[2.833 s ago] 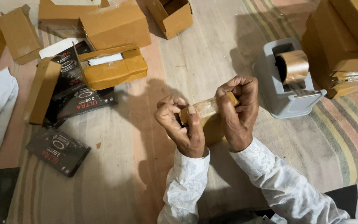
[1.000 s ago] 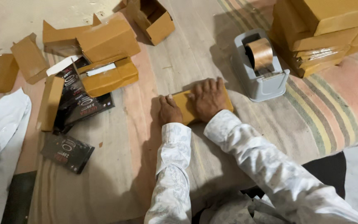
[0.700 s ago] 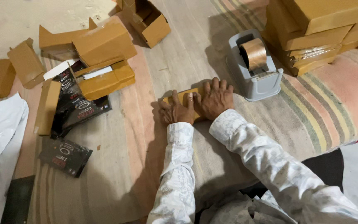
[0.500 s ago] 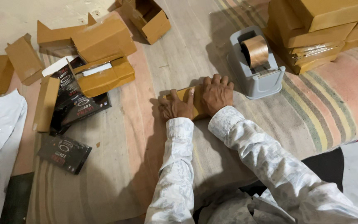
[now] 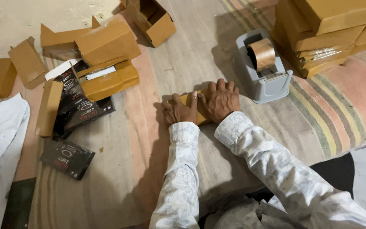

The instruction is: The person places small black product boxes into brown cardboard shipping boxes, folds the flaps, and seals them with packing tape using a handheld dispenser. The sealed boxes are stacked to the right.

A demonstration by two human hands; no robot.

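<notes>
One small brown box (image 5: 193, 111) is pressed flat onto the striped mat (image 5: 327, 118) under both hands, the left hand (image 5: 181, 111) and right hand (image 5: 221, 101) lying side by side with fingers spread, palms down. At two o'clock one grey tape dispenser (image 5: 262, 68) is seen; at ten o'clock, several open cartons (image 5: 106, 42) and two dark packets (image 5: 67, 159) are scattered.
</notes>
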